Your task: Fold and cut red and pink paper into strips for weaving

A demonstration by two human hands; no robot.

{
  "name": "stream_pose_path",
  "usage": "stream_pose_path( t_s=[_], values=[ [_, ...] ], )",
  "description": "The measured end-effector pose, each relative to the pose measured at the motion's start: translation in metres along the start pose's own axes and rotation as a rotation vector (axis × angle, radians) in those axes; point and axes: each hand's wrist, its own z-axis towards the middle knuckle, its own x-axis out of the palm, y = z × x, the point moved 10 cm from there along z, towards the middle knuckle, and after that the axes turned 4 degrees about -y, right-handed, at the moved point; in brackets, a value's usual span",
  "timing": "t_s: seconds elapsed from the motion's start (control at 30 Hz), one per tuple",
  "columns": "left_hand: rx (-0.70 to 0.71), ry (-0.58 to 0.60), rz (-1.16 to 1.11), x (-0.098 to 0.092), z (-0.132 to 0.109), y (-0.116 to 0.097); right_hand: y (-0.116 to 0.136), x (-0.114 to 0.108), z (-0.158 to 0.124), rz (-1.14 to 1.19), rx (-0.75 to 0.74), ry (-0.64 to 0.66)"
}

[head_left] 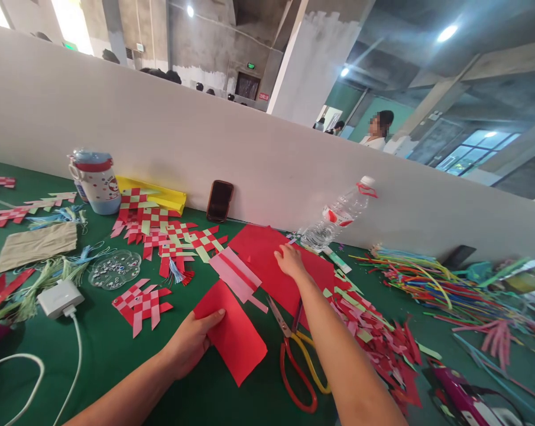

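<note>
My left hand [198, 340] is closed on a red paper rectangle [240, 340], thumb on top, held above the green table. My right hand [289, 260] reaches over a large red paper sheet [260, 245], fingers bent together. A small pale thing shows by its fingertips, too small to name. Scissors [289, 337] with one red and one yellow handle lie between my arms, partly covered by my right forearm. Pink paper pieces with a red strip [236, 275] lie beyond the red rectangle.
Woven paper fish [149, 305] and more checkered pieces lie left, near a dish of googly eyes [115, 269], a charger [61, 297] and a cup [96, 183]. A phone [220, 201] and plastic bottle [338, 216] stand by the partition. Paper scraps [378, 349] and pipe cleaners [418, 281] lie right.
</note>
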Motion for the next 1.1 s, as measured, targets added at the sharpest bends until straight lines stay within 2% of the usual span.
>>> stream_pose_path(
  t_s=[0.17,0.3,0.5,0.7,0.8,0.9,0.97,1.1],
  values=[
    [-0.007,0.04,-0.013,0.001,0.005,0.003,-0.032,-0.015,0.035,-0.071,0.102,-0.02],
    [-0.017,0.038,-0.021,0.002,0.007,0.005,-0.04,-0.007,0.049,-0.096,0.141,0.026],
    [-0.02,0.051,-0.039,0.005,0.008,0.005,-0.035,0.006,0.048,-0.071,0.129,0.067],
    [-0.011,0.05,-0.032,0.005,0.009,0.004,-0.027,-0.014,0.031,0.07,0.096,0.065],
    [-0.015,0.029,-0.042,0.006,0.007,0.002,-0.01,-0.034,0.018,0.194,0.063,0.048],
    [-0.008,0.042,-0.061,0.008,0.006,0.0,0.023,-0.054,-0.008,0.376,-0.035,0.078],
    [0.007,0.082,-0.072,0.011,0.005,-0.002,0.051,-0.061,-0.038,0.516,-0.122,0.149],
    [0.05,0.138,-0.061,0.015,0.004,-0.005,0.106,-0.058,-0.116,0.719,-0.26,0.358]
  ],
)
